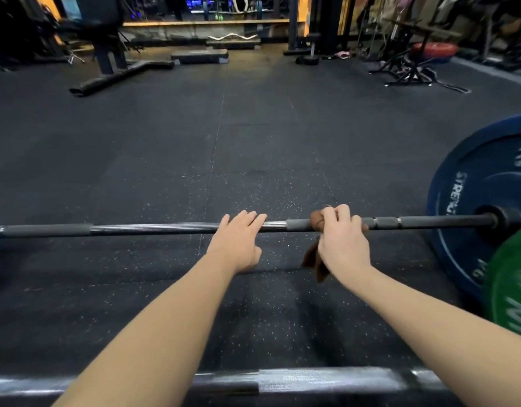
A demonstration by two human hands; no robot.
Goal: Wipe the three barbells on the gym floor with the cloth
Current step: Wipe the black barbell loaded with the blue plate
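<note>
item: wiping, far barbell (180, 229). my right hand (343, 242) grips the brown cloth (316, 261) around the shaft; my left hand (238, 245) rests flat on it, fingers straight. next, i judge: slide cloth toward the blue plate (470, 186). a second bar (312, 380) lies nearest me; third not seen.

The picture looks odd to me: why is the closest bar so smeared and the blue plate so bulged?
Head view: the closest bar is too near, out of focus, with streaky glare; the wide lens stretches the blue plate at the edge; the far bar with the cloth looks sharp.
</note>
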